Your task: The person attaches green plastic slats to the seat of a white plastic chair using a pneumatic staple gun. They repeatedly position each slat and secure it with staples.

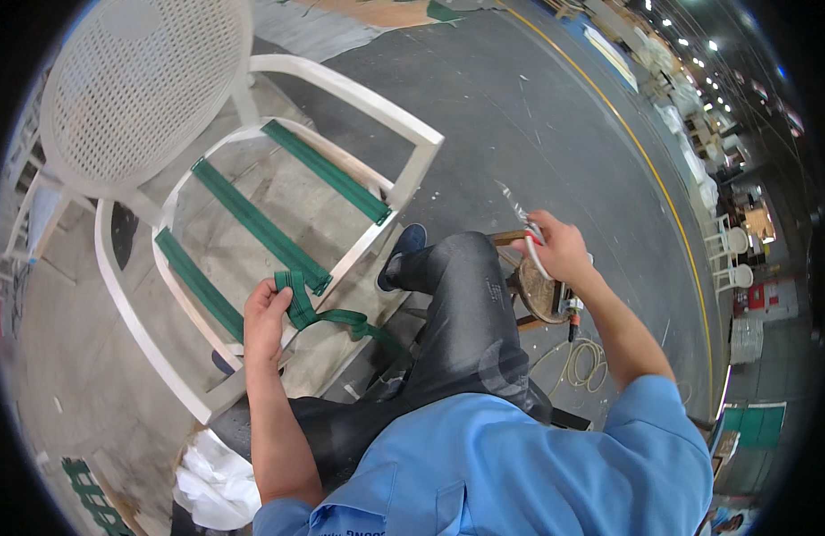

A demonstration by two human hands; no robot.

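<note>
A white armchair frame point(411, 174) with a round cane back point(153, 98) stands in front of me on the left. Three green webbing straps point(252, 219) run from the back to the front of its open seat. At the front rail my left hand point(266, 323) pinches a loose green webbing strap point(300, 304), whose tail hangs down toward my legs. Out to the right, my right hand point(560, 247) is closed around shears point(522, 214) with red and white handles, their silver blades pointing away from me. The shears are apart from the strap.
By my right knee is a stool with a round brown top point(539, 290), a tool point(573, 308) partly hidden on it. A pale hose point(587, 364) lies coiled on the floor. White plastic point(218, 482) and green webbing point(92, 496) lie at lower left. White chairs point(732, 259) stand far right.
</note>
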